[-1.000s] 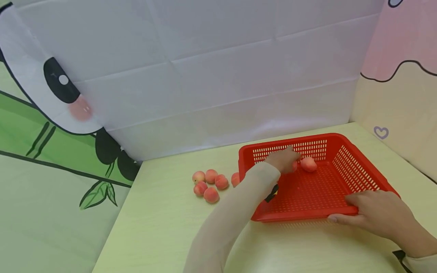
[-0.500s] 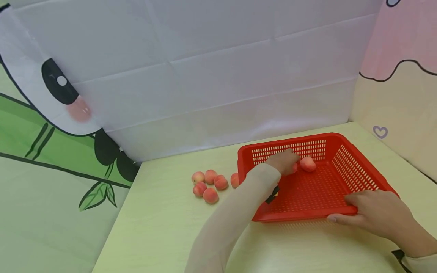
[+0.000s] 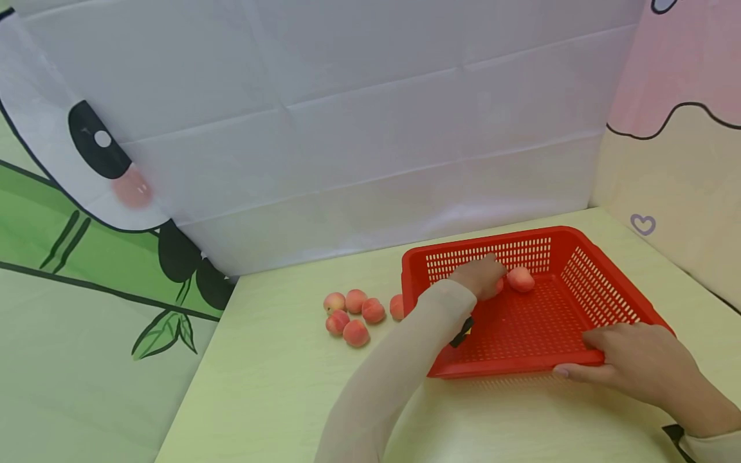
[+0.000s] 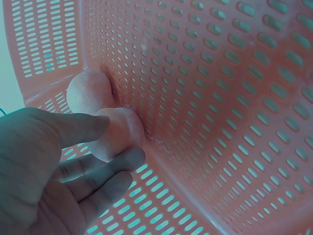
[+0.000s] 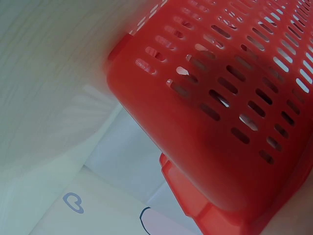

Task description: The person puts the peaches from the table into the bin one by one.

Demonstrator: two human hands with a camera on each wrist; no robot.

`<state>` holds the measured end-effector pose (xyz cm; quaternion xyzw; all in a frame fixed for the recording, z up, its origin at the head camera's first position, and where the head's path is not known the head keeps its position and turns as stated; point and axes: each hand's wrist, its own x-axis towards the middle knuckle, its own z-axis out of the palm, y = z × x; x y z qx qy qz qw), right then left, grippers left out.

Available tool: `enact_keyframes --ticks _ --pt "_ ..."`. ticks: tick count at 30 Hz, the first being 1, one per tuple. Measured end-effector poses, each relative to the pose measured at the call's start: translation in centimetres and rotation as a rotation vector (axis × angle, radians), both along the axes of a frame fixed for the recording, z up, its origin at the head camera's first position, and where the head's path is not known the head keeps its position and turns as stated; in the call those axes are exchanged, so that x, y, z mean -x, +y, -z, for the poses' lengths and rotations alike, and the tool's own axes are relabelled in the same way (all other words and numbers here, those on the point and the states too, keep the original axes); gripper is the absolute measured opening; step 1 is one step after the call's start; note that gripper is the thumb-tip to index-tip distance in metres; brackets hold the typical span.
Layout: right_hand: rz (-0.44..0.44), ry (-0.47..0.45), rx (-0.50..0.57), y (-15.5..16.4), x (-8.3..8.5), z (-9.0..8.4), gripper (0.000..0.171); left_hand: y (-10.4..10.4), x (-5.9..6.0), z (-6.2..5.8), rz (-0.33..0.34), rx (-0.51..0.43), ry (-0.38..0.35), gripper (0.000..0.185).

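Note:
My left hand (image 3: 479,275) reaches down inside a red plastic basket (image 3: 616,276), near its back wall. In the left wrist view, the thumb and fingers pinch a peach (image 4: 120,134) low in the basket. Right beside it lies a second peach (image 4: 90,90), which the head view shows as the peach (image 3: 521,279) to the right of the hand. At the basket's front right corner, my right hand (image 3: 648,363) grips the rim, thumb outside and fingers over the inner side. The right wrist view mostly shows the basket's slotted wall (image 5: 161,117).
Several peaches (image 3: 356,333) lie grouped on the pale table (image 3: 260,386) left of the basket. One more peach (image 3: 397,307) sits close to the basket's left wall, partly hidden by my left sleeve. A printed cloth (image 3: 347,161) hangs behind the table.

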<state>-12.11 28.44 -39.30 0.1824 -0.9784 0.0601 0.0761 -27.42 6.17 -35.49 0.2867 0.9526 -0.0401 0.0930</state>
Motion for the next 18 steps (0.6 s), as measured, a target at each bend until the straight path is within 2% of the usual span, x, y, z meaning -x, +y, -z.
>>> enact_keyframes --ticks 11,18 --pt "0.006 -0.002 0.003 -0.18 -0.08 -0.12 0.052 0.38 -0.21 0.05 -0.023 0.003 0.025 0.025" --pt "0.014 -0.003 -0.007 -0.25 -0.02 -0.38 0.051 0.67 -0.11 0.35 -0.036 -0.030 0.022 0.033"
